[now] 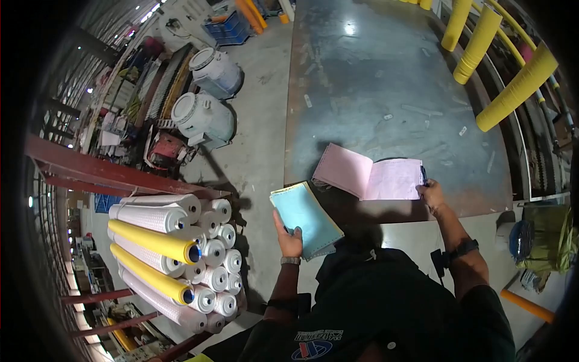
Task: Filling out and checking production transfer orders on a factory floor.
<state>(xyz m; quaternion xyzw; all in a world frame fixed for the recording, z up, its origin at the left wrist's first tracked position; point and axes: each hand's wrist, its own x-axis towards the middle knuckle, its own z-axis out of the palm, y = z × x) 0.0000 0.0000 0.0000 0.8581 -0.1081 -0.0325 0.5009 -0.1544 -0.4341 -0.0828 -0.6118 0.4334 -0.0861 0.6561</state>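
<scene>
Plainly, in the head view, the left hand [291, 242] pinches a blue pad [310, 216] of sheets, its thumb on the top sheet and its fingers curled at the left edge; the pad hangs by the near left corner of the steel surface [374, 78]. The right hand [432, 194] closes its fingers on the right edge of a pink booklet [395, 180], beside a slim dark object [424, 175], perhaps a pen or clip. The booklet is spread open over the near edge zone, its left page toward the left edge; whether it rests flat or is slightly raised cannot be told.

Both should be light and limp, with loose sheets apt to slide or fan, and likely to crease or tear at the margins. The firmest hold is probably the bound edge or the whole thickness, thumb above and fingers below.

Yellow posts [478, 45] line the right edge and would limit reach there. Beyond the left edge stand pale drums [199, 117]; nearer, white rolls [214, 250] and yellow rolls [154, 240] beside a red beam [108, 169] crowd that side.
</scene>
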